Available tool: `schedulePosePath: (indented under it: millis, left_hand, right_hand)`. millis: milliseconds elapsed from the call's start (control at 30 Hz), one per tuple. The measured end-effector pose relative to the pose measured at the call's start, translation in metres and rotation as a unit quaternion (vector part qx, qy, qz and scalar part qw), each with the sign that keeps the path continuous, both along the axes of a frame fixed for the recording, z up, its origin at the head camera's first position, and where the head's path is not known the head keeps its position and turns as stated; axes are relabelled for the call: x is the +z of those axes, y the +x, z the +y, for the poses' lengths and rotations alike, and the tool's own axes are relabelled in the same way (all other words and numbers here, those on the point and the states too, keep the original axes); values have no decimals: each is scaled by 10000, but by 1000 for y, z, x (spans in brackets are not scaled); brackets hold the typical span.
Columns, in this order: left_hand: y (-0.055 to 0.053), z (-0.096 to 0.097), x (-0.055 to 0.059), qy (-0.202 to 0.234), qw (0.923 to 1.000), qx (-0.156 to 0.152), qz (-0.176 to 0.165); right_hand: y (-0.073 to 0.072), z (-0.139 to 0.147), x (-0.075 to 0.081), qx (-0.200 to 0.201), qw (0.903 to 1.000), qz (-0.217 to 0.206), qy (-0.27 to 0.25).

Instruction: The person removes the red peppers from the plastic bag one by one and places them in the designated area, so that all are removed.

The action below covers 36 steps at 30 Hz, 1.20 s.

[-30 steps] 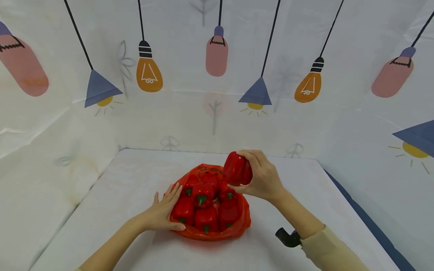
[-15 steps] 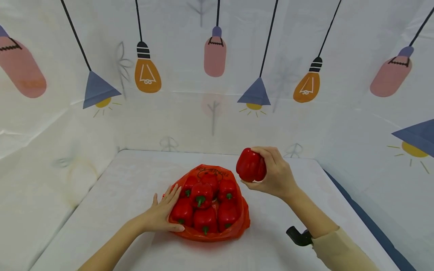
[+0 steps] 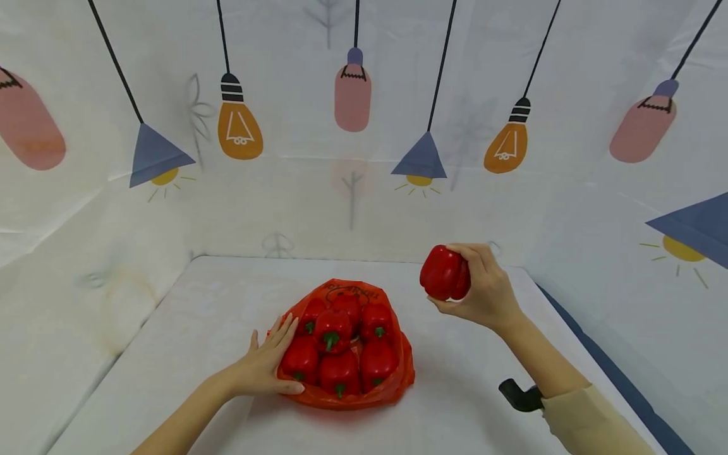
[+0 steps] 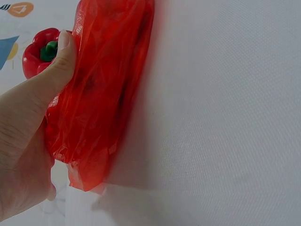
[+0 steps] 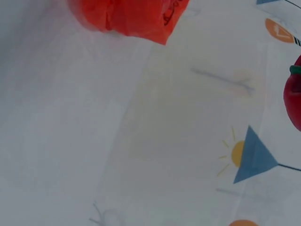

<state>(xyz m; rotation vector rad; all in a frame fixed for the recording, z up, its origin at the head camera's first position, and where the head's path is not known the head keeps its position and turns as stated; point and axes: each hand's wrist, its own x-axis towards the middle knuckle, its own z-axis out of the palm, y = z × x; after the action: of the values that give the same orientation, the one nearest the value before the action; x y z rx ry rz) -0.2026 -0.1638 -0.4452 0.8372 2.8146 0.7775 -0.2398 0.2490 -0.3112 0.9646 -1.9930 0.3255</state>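
Lamp-printed sheeting (image 3: 307, 208) backs a white tabletop (image 3: 227, 291) bearing a red bag (image 4: 101, 94) of peppers (image 3: 339, 370), my left hand (image 3: 258, 371) against its left side, fingers spread. Raised right of the bag, my right hand (image 3: 490, 294) pinches a lone pepper (image 3: 442, 273); a light, even hold and a steady bag should serve best.

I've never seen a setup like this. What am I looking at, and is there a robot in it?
No robot here, just a person working barehanded. The widest view comes from a camera worn on the head, looking forward and down; the closer views come from one on each wrist. On the white table sits an open orange-red bag of red peppers. The left hand rests against the bag's side, while the right hand holds up a single pepper, apart from the bag.
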Motion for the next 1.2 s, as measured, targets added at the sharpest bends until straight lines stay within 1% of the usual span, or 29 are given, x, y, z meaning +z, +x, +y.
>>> schedulePosePath:
  millis: [333, 500, 633, 800, 933, 1100, 1200]
  left_hand:
    - [6, -3, 4, 34, 10000, 69, -40]
    - [7, -5, 3, 31, 9999, 89, -36]
    - [7, -4, 2, 41, 9999, 107, -38]
    - [7, -2, 1, 59, 10000, 76, 10]
    - [6, -1, -1, 41, 9999, 55, 82]
    - [7, 0, -1, 80, 9999, 61, 52]
    - [8, 1, 0, 122, 9999, 57, 41]
  right_hand:
    - [-11, 17, -9, -242, 9993, -263, -99]
    - [-21, 23, -18, -395, 9987, -294, -86]
    - [-33, 29, -28, -650, 9968, -459, 48]
    - [-47, 34, -44, -910, 9927, -785, 124]
    - [-58, 35, -58, -1083, 9871, -1160, 193]
    - [-66, 32, -75, -1116, 9798, -1610, 407]
    - [-69, 29, -83, -1089, 9725, -1995, 519]
